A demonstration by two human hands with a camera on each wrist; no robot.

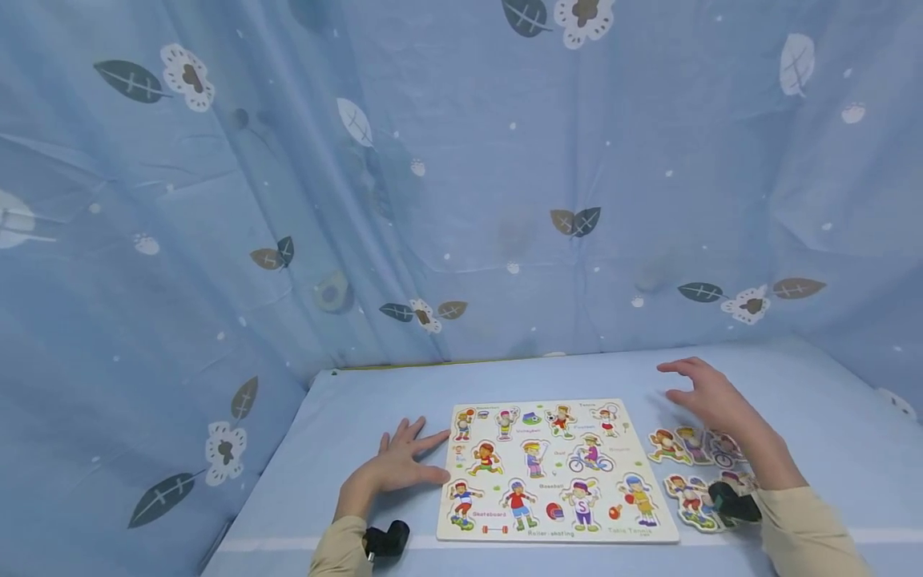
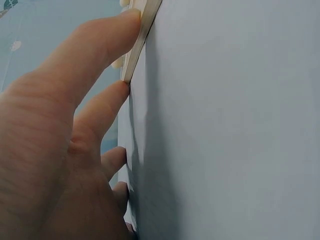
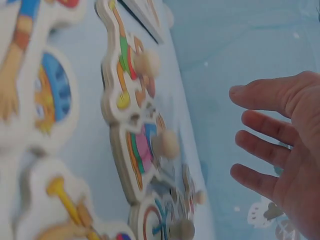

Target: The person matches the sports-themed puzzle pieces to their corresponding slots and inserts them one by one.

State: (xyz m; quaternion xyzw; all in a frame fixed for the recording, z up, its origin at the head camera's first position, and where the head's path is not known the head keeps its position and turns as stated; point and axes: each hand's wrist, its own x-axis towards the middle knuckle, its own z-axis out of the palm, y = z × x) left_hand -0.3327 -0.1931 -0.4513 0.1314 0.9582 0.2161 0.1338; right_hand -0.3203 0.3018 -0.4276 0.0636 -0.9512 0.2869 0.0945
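Observation:
A wooden puzzle board printed with sporty cartoon figures lies on the table. My left hand is beside its left edge, fingers spread; in the left wrist view the thumb and index finger touch the board's side. My right hand hovers above the table beyond the loose puzzle pieces, holding nothing, its fingers apart and slightly bent. Beneath it lie a runner piece, a purple-clad figure piece and a bicycle piece. Round wooden knobs stick up from these pieces.
More loose pieces, among them a skateboarder piece, lie closer to me on the right, partly hidden by the right wrist camera. A blue patterned curtain hangs behind the pale blue table.

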